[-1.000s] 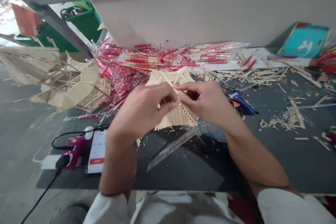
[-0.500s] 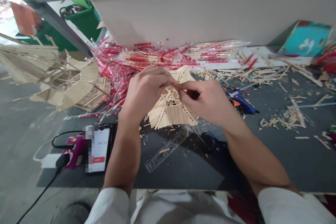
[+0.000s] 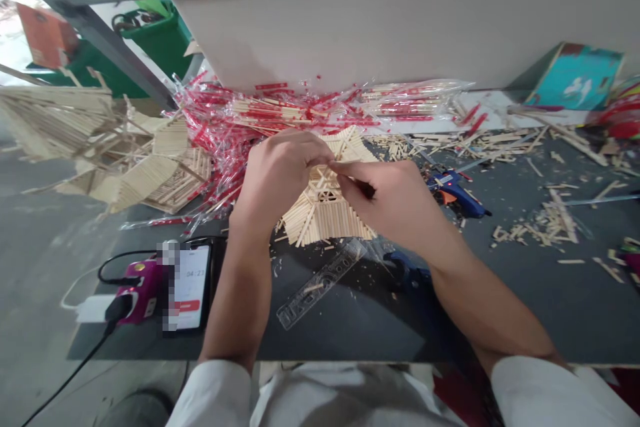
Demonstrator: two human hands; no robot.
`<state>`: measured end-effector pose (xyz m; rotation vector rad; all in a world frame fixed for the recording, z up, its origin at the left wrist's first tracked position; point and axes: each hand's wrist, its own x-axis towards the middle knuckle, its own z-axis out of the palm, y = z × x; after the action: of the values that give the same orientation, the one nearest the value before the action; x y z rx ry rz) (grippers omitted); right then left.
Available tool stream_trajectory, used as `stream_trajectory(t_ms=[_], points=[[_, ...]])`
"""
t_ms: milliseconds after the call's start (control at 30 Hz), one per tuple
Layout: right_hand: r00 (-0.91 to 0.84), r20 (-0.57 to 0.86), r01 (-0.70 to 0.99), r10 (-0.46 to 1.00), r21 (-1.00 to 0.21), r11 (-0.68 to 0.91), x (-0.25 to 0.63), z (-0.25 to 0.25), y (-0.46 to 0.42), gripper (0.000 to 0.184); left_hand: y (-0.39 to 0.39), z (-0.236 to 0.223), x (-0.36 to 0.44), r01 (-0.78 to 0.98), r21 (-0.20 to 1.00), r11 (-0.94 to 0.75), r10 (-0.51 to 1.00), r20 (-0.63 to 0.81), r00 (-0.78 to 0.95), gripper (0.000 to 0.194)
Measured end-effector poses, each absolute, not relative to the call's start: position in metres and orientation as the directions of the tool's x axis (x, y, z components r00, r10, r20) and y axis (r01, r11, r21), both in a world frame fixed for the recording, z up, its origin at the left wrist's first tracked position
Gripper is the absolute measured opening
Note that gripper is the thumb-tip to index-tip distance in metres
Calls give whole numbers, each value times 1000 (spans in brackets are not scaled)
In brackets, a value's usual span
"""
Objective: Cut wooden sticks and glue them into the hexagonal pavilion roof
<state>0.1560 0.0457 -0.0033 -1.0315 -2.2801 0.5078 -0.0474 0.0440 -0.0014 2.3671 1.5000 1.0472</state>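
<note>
A small roof-shaped model of glued wooden sticks (image 3: 325, 213) rests on the dark table (image 3: 525, 307) in front of me. My left hand (image 3: 280, 177) curls over its upper left part, fingers closed against the sticks. My right hand (image 3: 390, 200) comes in from the right, thumb and forefinger pinched on a thin stick at the model's top. The fingertips of both hands meet above the model's ridge.
A clear plastic ruler (image 3: 320, 283) lies just below the model. A blue glue gun (image 3: 457, 190) sits to the right, a phone (image 3: 187, 287) and pink charger (image 3: 137, 290) to the left. Red-and-clear stick wrappers (image 3: 240, 123) pile behind; larger stick panels (image 3: 135, 173) lie left. Stick scraps (image 3: 540, 230) litter the right.
My left hand has moved up and away from me, uncovering the model's lower half. The right hand's pinch has shifted slightly downward. The ruler and phone show more fully.
</note>
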Motion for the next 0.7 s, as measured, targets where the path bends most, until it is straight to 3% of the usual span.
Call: stream_trajectory(t_ms=[167,433,700], points=[[-535,331,569,777,-538,621,159,0,43,31,43,-1,-47,744,440,-504,827,496,266,36],[-515,237,548,824,-647,529,175,12,36,25,44,-2,-48,755,406,-515,816,502,287,35],[-527,280,539,802,-620,570,171,8,34,19,41,-2,-47,784,376,-495,820,501,277,35]])
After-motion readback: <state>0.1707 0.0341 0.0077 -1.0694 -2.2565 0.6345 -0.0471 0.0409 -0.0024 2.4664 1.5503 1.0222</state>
